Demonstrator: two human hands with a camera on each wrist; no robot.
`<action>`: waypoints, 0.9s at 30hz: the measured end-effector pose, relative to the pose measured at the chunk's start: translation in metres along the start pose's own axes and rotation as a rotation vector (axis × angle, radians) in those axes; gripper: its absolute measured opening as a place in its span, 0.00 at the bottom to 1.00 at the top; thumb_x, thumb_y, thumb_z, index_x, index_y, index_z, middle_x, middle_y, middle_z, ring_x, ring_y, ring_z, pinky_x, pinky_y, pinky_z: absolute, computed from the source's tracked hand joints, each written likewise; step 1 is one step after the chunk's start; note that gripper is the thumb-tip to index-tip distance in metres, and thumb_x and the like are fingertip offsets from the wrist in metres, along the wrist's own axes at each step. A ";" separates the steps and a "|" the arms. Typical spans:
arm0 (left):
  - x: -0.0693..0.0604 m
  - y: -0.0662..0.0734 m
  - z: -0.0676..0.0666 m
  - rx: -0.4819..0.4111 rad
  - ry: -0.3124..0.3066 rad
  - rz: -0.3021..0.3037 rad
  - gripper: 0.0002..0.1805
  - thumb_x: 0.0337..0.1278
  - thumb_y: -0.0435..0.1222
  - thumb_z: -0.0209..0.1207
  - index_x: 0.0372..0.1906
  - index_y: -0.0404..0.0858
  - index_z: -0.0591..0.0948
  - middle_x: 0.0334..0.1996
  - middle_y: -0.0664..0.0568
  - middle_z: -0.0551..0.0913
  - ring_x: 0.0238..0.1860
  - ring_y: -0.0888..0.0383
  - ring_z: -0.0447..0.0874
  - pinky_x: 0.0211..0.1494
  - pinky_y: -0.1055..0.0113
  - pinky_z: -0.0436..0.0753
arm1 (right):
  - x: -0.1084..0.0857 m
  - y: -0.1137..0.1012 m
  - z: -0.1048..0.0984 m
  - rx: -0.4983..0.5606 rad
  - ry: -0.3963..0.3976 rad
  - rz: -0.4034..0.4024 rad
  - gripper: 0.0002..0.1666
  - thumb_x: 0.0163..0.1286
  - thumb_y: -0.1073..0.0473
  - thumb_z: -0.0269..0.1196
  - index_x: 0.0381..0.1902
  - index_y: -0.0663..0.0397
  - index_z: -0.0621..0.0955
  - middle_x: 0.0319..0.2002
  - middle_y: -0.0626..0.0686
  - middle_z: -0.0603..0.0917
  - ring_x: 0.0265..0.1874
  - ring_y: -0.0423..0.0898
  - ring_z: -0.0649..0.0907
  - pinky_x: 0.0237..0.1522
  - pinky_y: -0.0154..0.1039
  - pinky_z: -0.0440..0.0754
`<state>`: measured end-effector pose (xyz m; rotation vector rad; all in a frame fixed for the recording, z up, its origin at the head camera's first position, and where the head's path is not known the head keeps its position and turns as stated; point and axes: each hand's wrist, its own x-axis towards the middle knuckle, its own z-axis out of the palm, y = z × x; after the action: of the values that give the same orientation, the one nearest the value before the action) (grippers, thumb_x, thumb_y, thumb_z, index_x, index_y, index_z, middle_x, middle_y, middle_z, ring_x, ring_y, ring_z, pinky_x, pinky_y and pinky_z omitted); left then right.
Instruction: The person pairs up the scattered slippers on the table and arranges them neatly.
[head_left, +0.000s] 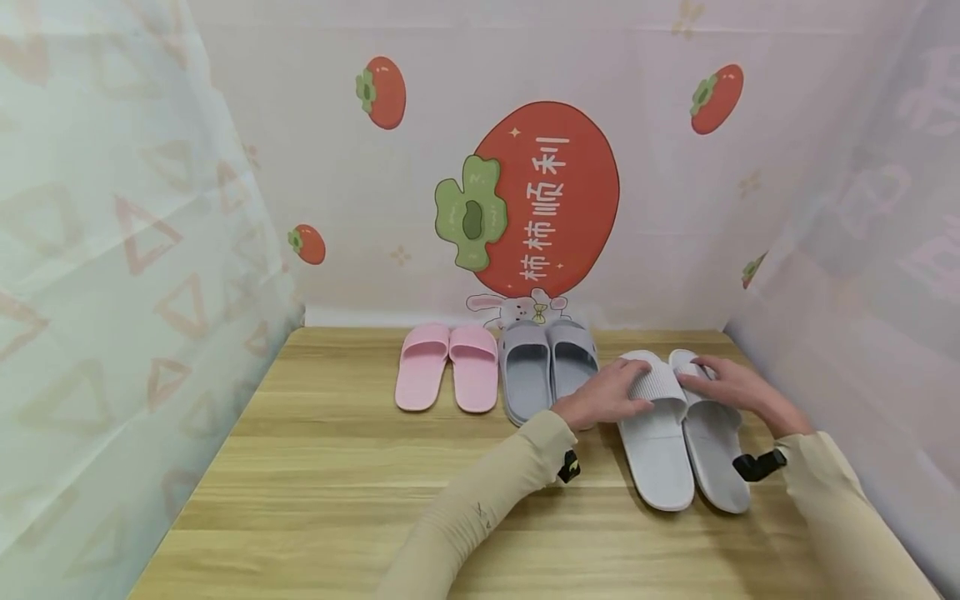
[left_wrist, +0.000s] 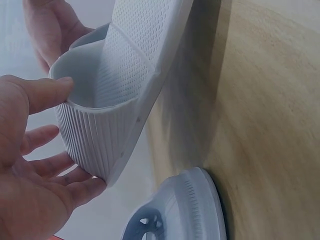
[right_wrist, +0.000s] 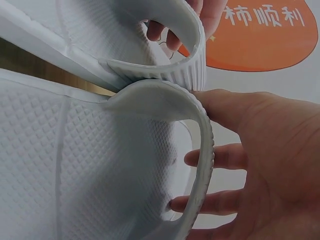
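Note:
A pair of light grey slippers is at the right of the head view, heels toward me. My left hand [head_left: 609,393] holds the left slipper [head_left: 660,458] by its ribbed strap; in the left wrist view the thumb lies at the strap's edge and the fingers reach the toe end. My right hand [head_left: 731,385] grips the right slipper [head_left: 718,454] at its strap, with fingertips [right_wrist: 181,204] showing through the toe opening. The two straps touch in the right wrist view. In the left wrist view the left slipper [left_wrist: 100,135] stands tilted, apart from the wooden surface beside it.
Left of the hands, a darker grey pair of slippers [head_left: 527,379] stands near the back wall, partly behind my left hand. A pink pair [head_left: 475,379] sits beside it. Printed cloth walls [head_left: 337,183] enclose the wooden tabletop [head_left: 337,475] at the back and both sides.

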<state>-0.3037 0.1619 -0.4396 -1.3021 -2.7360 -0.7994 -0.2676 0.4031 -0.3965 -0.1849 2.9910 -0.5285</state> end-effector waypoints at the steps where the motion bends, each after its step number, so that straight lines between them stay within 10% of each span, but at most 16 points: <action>1: 0.001 0.000 0.000 0.001 0.000 0.001 0.34 0.61 0.49 0.63 0.69 0.47 0.67 0.65 0.54 0.73 0.60 0.64 0.74 0.59 0.78 0.73 | 0.000 0.000 0.000 -0.002 -0.004 0.002 0.45 0.72 0.37 0.53 0.65 0.76 0.66 0.61 0.81 0.69 0.57 0.76 0.73 0.49 0.62 0.76; 27: 0.012 -0.007 0.001 0.010 0.003 -0.012 0.34 0.60 0.49 0.63 0.69 0.46 0.67 0.66 0.53 0.72 0.63 0.63 0.73 0.63 0.75 0.72 | 0.009 -0.004 -0.006 0.007 -0.002 0.045 0.46 0.72 0.37 0.53 0.66 0.74 0.65 0.63 0.79 0.68 0.58 0.74 0.73 0.52 0.62 0.76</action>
<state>-0.3170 0.1674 -0.4409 -1.2827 -2.7452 -0.7872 -0.2767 0.4004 -0.3906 -0.1178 2.9838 -0.5330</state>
